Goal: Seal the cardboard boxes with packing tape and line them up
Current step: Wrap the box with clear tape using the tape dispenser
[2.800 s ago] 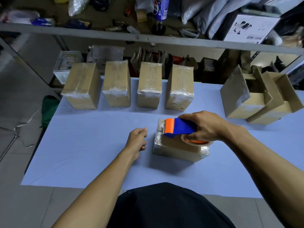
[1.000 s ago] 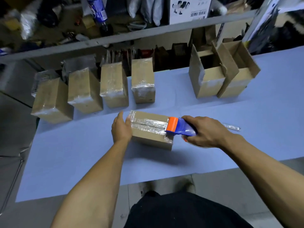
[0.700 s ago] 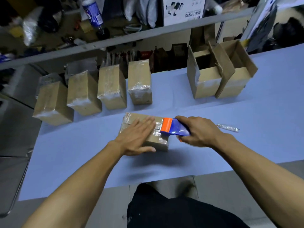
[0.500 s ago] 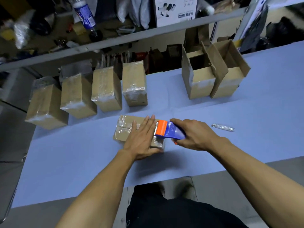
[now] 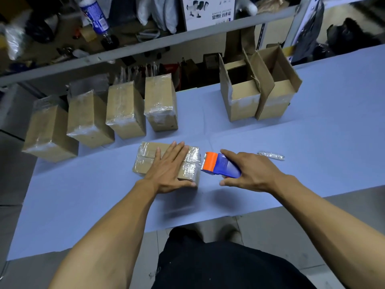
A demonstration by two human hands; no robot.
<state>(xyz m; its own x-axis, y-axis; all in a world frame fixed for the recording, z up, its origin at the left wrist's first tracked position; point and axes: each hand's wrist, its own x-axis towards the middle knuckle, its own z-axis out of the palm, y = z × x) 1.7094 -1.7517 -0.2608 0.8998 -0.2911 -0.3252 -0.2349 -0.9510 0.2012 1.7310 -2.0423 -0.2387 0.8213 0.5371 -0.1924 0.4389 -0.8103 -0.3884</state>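
— What are the fingers doing?

— The fingers (image 5: 177,152) of the left hand (image 5: 169,171) lie straight and slightly spread, flat on top of the taped box (image 5: 145,161), with the thumb down its near right edge. The right hand (image 5: 250,174) curls around a blue tape dispenser (image 5: 220,166), thumb underneath and fingers over the top.

— Is the dispenser touching the box?

— Its orange front end sits just beside the box's right end; I cannot tell whether tape bridges the small gap.

— Where is that box?

— Lying flat on the blue table (image 5: 312,142), near the middle, shiny tape across its top and right end.

— And the others?

— Four sealed boxes (image 5: 125,113) stand in a row behind it toward the left, each close to its neighbour, tape glinting on their tops. Two open boxes (image 5: 260,97), flaps up, stand touching each other at the back right, well apart from the row.

— Anything else on the table?

— A crumpled strip of tape (image 5: 270,156) lies just beyond the right hand. Behind the table a grey shelf (image 5: 145,46) holds a bottle (image 5: 93,16), a white printed carton (image 5: 208,11) and clutter too blurred to name.
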